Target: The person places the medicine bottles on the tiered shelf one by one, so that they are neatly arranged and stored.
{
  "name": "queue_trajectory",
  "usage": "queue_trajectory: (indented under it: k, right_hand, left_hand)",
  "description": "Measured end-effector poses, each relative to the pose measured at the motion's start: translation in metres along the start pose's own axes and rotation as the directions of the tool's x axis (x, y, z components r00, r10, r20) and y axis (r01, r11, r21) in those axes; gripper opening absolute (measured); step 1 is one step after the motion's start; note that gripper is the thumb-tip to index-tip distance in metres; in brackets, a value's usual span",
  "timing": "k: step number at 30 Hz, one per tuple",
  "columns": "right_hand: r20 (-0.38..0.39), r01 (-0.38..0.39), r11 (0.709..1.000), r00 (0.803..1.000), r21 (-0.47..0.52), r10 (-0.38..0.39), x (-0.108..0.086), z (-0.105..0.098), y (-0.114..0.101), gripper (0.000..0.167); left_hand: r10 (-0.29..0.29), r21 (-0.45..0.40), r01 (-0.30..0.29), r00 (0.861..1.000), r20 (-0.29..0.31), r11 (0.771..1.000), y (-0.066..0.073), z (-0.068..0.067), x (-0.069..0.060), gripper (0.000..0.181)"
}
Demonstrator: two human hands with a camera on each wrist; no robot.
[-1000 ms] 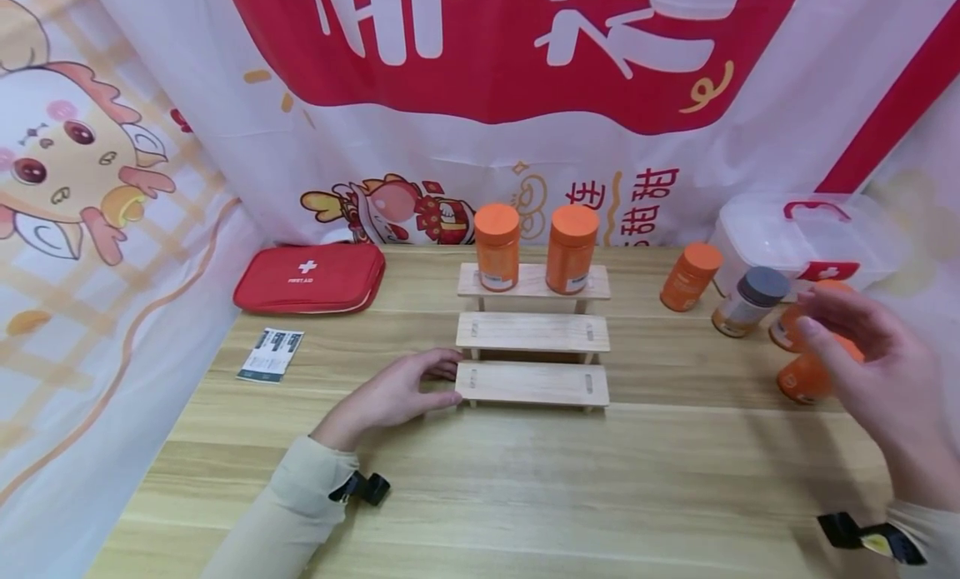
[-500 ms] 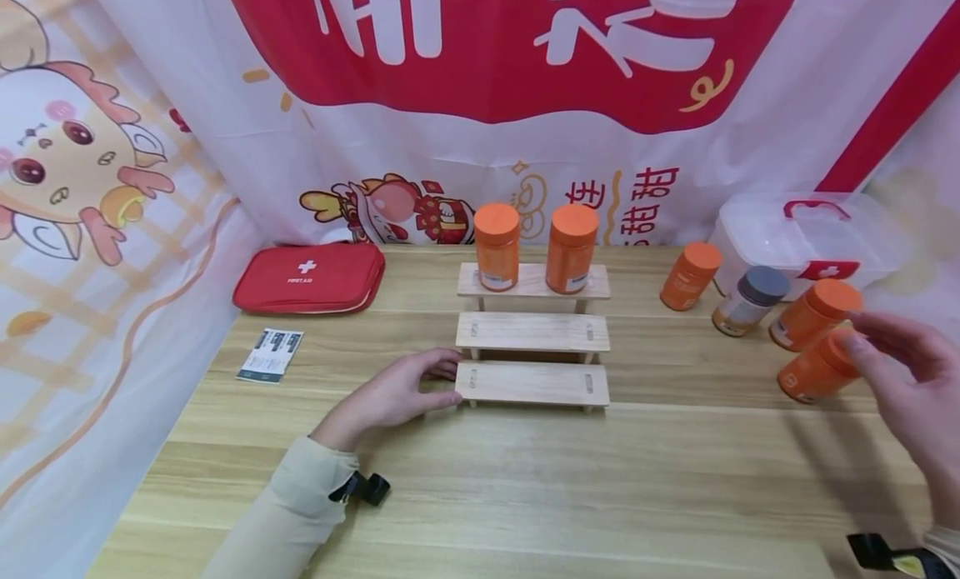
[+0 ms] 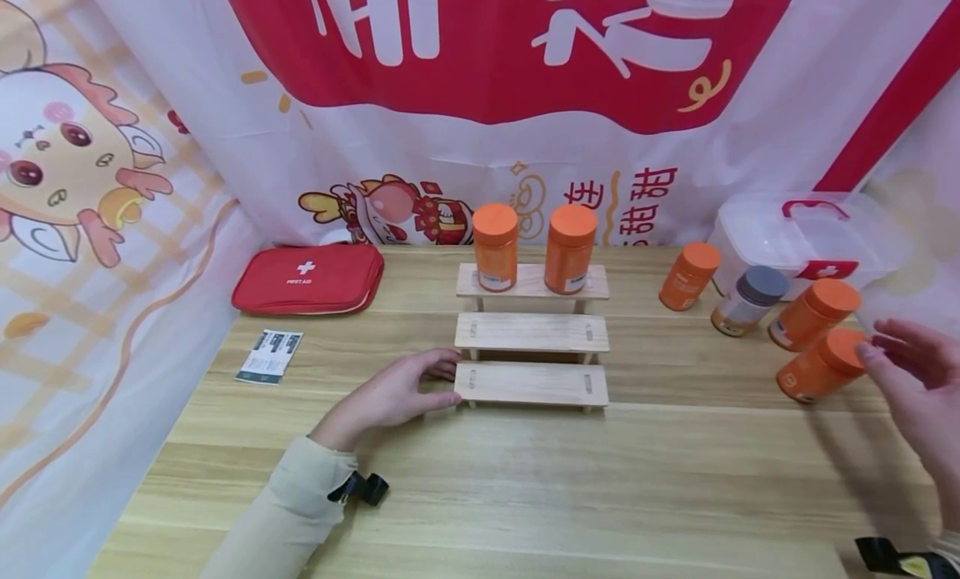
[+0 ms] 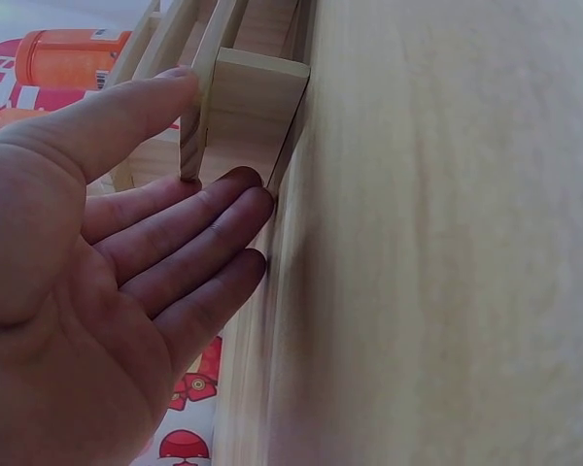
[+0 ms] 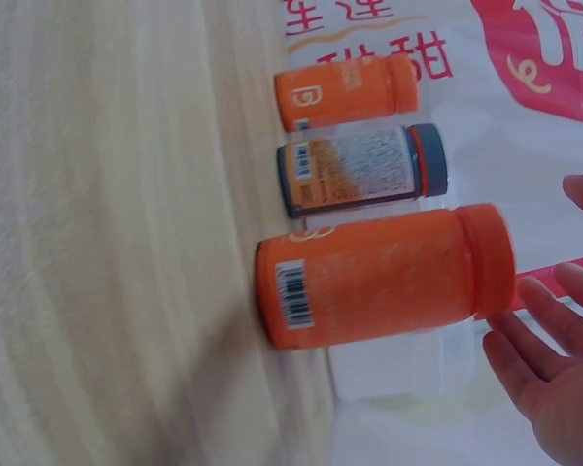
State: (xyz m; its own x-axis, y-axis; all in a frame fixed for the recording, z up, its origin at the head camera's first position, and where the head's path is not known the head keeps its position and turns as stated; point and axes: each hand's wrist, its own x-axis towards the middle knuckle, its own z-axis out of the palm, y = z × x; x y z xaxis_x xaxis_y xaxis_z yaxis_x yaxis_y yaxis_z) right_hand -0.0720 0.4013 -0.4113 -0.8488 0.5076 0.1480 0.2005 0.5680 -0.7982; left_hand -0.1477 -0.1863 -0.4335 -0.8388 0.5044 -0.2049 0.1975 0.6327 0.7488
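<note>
A small wooden three-step rack (image 3: 531, 384) stands mid-table. My left hand (image 3: 401, 389) is at the left end of its lowest step; in the left wrist view the thumb (image 4: 146, 112) and index finger touch that step's end, the other fingers lying loosely extended below. Two orange-lidded bottles, a left one (image 3: 495, 247) and a right one (image 3: 570, 250), stand on the top step. At the right, my right hand (image 3: 917, 387) is spread beside the lid of the nearest orange bottle (image 3: 819, 366), holding nothing. In the right wrist view a gap shows between thumb and fingers.
Behind the nearest bottle stand another orange bottle (image 3: 813, 314), a grey-lidded bottle (image 3: 750, 301) and a smaller orange bottle (image 3: 690, 277). A clear box (image 3: 810, 237) with a red handle sits behind them. A red first-aid pouch (image 3: 307, 279) and a printed packet (image 3: 270, 356) lie left.
My right hand has drawn back to the right from over the orange bottles, uncovering both. The left hand stays at the rack, and the bottles have not moved.
</note>
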Motion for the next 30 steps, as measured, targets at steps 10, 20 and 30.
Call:
queue_trajectory:
  k: [10,20,30]
  right_hand:
    - [0.167,-0.004,0.999,0.986,-0.048,0.012,0.012,0.003,0.028,0.077]
    - [0.240,-0.082,0.966,0.960,-0.244,0.142,0.016,0.003,0.029,0.094]
    - [0.206,-0.068,0.970,0.972,-0.232,0.117,0.018,0.009,0.032,0.090]
  left_hand:
    - [-0.003,-0.008,0.003,1.000,0.001,1.000,0.000,0.000,-0.001,0.059]
    - [-0.008,-0.016,0.008,1.000,0.003,1.000,0.001,0.000,-0.001,0.059]
    - [-0.006,-0.017,0.006,1.000,-0.001,1.000,0.001,0.001,-0.001,0.059]
